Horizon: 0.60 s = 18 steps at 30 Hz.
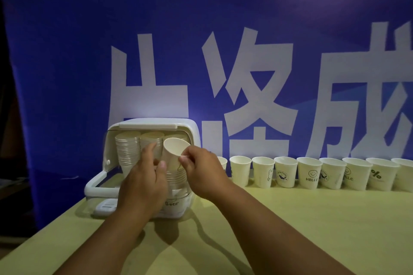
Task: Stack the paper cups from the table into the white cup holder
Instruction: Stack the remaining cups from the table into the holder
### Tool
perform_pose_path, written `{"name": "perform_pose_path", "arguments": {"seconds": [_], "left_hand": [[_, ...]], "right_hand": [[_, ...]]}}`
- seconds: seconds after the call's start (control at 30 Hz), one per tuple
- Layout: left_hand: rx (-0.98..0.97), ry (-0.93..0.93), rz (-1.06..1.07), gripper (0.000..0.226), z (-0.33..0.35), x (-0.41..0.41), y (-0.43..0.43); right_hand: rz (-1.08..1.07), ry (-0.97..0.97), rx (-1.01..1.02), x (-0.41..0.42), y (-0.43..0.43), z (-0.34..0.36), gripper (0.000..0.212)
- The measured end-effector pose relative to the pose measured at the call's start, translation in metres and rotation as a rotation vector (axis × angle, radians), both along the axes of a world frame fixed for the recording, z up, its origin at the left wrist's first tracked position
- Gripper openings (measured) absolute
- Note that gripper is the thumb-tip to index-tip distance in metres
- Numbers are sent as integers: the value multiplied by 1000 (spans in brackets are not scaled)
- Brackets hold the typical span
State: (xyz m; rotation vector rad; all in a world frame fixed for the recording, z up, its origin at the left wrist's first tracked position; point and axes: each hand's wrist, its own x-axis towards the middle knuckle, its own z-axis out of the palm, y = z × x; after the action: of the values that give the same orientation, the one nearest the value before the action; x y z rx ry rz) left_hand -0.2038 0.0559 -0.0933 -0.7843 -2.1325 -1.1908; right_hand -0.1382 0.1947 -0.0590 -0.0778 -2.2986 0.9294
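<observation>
Your right hand (pixel 201 174) had a thumb-and-finger pinch on the small white paper cup (pixel 173 152), on the wall just under the rolled rim. Your left hand (pixel 143 183) was up against the stacks, forefinger lying along the middle one and thumb just beside the cup. I couldn't tell whether it gripped anything or only steadied. The cup was tilted, mouth up and toward you, base aimed at the right-hand stack of nested cups (pixel 176 177) inside the boxy white plastic cup holder (pixel 156 124). Your fingers hid the joint, so I couldn't tell if it was seated. Handling, my read: near weightless, with a thin wall that dents under a hard squeeze, and the rim is the only stiff part. So a light pinch at or just below the rim was the right hold, not mid-wall. A tilted entry risks catching on the rim beneath, so square it up before pressing. Look: plain off-white and tapered, with a bit of dark line print low on the side, mostly hidden. The holder held three stacks side by side, its clear front flap (pixel 96 186) hinged down in front. To your right, a row of upright white paper cups (pixel 286 172) with dark prints (a smiley with HELLO, a percent sign) stood along the back of the pale yellow-green table (pixel 290 230). Their rims were nearly touching, against the blue banner (pixel 245 29) with large white characters.
</observation>
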Motion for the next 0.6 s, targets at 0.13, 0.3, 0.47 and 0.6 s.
{"name": "perform_pose_path", "arguments": {"seconds": [0.13, 0.3, 0.47, 0.6], "left_hand": [[15, -2, 4, 45, 3, 2, -2], [2, -6, 13, 43, 1, -3, 0], [-14, -18, 104, 35, -1, -8, 3], [15, -47, 103, 29, -1, -10, 3]], "right_hand": [[-11, 3, -56, -1, 0, -1, 27], [-87, -18, -29, -11, -1, -12, 43], [-125, -67, -5, -13, -2, -24, 40], [-140, -50, -43, -15, -3, -30, 42]]}}
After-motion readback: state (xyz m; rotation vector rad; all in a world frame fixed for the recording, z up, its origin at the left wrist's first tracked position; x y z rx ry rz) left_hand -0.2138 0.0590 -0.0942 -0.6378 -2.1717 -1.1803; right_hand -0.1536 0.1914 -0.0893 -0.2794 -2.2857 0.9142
